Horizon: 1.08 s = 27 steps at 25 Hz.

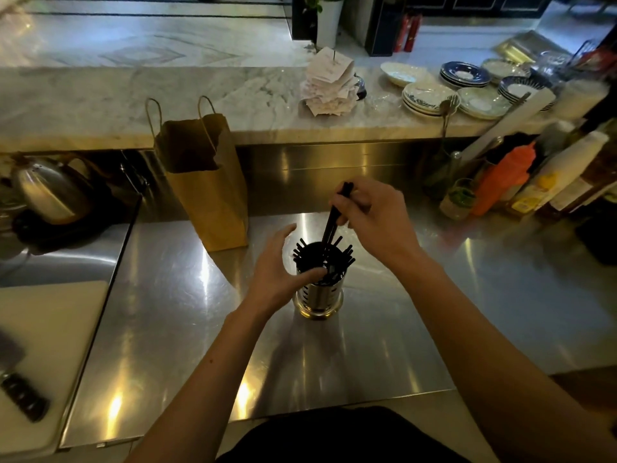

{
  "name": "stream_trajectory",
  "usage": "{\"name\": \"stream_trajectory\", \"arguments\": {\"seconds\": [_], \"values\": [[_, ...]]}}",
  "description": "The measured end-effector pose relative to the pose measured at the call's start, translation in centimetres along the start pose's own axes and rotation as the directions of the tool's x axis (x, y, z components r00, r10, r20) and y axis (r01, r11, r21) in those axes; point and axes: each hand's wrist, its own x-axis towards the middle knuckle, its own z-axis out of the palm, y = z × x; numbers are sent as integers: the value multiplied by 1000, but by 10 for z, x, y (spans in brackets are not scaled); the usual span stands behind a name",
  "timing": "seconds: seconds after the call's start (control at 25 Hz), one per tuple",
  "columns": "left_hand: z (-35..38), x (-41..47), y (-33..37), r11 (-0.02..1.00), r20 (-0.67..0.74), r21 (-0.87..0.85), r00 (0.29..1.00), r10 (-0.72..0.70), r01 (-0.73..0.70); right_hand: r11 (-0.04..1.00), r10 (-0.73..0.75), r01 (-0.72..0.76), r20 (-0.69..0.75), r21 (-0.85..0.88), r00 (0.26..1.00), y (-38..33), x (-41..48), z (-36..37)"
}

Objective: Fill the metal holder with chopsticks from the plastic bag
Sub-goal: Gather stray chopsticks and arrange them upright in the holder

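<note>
holder (319, 295): upright on the steel counter (434, 312), with standing sticks (347, 257) leaning outward round its rim.
right hand (367, 212): fingers pinch a small bundle of black chopsticks (334, 222), tips down in the holder's mouth.
left hand (277, 265): loosely spread beside the holder, thumb on the near rim, fingers apart from the wall.
jam risk: the bundle may snag on crossed standing sticks and stop short.
tip risk: a hard off-centre push could rock the holder, since the left hand looks to steady it only lightly.
spill risk: standing sticks could be levered out over the rim.
plastic bag: not in view; only a brown paper bag (207, 182) stands behind.
</note>
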Motion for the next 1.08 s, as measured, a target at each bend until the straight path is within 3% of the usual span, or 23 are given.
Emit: {"name": "stream_trajectory", "arguments": {"seconds": [0.28,0.44,0.6,0.96,1.08], "values": [[18,-2,-22,998,73,20,995,-64,63,979,191,-175,162,-104,968,44,-12,32],[25,3,-23,997,51,53,997,-51,48,928,214,-105,279,-358,936,61,-10,41],[25,6,-21,996,2,85,999,-34,33,868,235,-55,309,-494,922,70,-3,46],[23,3,-24,996,-63,87,998,-22,27,756,211,84,363,-649,908,72,-1,48],[24,0,-25,995,-67,90,997,-28,34,806,192,94,408,-584,893,72,1,45]]}}
